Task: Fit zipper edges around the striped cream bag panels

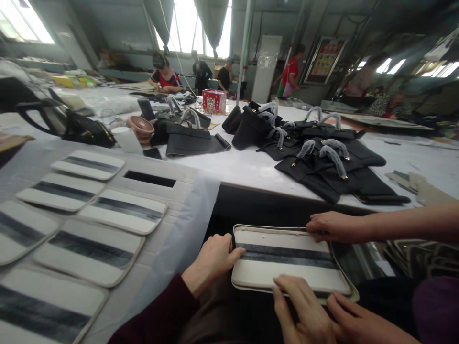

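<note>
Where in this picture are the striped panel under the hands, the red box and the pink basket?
Striped panel (287, 255), head view, on its dark central band.
Red box (214, 102), head view, on its front face.
Pink basket (138, 125), head view, on its side.

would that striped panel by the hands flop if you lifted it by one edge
Probably not: the cream-and-black striped panel looks padded and fairly stiff, keeping a flat shape with neatly bound edges. It is likely light for its size, like the matching panels laid out nearby. Its smooth face may slide a little if pushed.
</note>
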Demonstrator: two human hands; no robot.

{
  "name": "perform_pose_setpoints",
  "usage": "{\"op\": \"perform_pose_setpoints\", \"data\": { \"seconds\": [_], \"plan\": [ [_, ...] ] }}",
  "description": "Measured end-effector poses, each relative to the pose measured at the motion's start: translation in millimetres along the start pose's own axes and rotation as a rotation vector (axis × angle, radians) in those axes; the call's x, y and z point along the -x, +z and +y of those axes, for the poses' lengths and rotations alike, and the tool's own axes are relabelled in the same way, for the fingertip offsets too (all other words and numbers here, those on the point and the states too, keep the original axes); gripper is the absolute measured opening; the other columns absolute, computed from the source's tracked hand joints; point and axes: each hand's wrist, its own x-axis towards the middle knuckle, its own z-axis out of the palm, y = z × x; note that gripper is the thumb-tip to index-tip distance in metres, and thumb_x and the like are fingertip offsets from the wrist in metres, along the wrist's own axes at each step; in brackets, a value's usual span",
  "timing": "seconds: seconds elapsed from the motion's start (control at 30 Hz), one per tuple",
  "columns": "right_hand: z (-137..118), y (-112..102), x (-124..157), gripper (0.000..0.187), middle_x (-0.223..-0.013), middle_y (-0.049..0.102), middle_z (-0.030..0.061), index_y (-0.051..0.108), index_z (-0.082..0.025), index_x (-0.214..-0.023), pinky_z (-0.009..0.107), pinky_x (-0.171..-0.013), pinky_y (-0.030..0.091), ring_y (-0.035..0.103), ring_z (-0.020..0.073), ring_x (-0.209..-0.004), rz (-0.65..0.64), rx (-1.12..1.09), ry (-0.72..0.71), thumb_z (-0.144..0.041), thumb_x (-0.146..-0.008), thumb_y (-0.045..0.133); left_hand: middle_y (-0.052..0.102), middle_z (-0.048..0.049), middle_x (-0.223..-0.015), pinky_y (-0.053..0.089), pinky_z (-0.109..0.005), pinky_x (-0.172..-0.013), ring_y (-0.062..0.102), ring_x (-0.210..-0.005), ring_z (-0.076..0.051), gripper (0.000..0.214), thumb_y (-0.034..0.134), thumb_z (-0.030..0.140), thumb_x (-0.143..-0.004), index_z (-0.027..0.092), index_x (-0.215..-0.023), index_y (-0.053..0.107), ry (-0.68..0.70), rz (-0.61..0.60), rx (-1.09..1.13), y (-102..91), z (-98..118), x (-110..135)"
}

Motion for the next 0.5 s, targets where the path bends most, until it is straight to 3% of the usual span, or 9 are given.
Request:
{"op": "perform_pose_setpoints", "data": {
  "seconds": [0.13, 0.27, 0.5],
  "plan": [
    [-15, 25, -50, 0.019, -0.101, 0.065, 0.0111, 0.063, -0.023, -0.107, 0.044, -0.084, 0.050, 0.060, 0.0290, -0.097, -0.138, 0.117, 0.080, -0.027, -0.094, 0.050, 0.055, -0.0009, -0.058, 0.024, -0.030, -0.058, 0.048, -0.056, -0.017, 0.028, 0.058, 0.039, -0.079, 0.022, -0.059, 0.049, 0.012, -0.055, 0.134, -8.8, -3, -6],
    [-2, 42, -64, 0.006, -0.092, 0.063, 0.0088, 0.060, -0.023, -0.092, 0.039, -0.076, 0.044, 0.057, 0.0278, -0.091, -0.268, 0.226, 0.114, -0.021, -0.091, 0.054, 0.051, 0.0015, -0.060, 0.024, -0.029, -0.059, 0.041, -0.057, -0.014, 0.024, 0.056, 0.036, -0.079, 0.020, -0.061, 0.050, 0.010, -0.053, 0.394, -5.0, -21, 1],
    [6, 48, -59, 0.007, -0.094, 0.063, 0.0094, 0.058, -0.022, -0.097, 0.041, -0.079, 0.037, 0.056, 0.0289, -0.092, -0.270, 0.252, 0.043, -0.023, -0.091, 0.056, 0.042, 0.0050, -0.063, 0.034, -0.025, -0.058, 0.041, -0.058, -0.012, 0.043, 0.054, 0.061, -0.077, 0.021, -0.071, 0.039, -0.182, -0.024, 1.074, 51.2, -49, 13]
  ]
}}
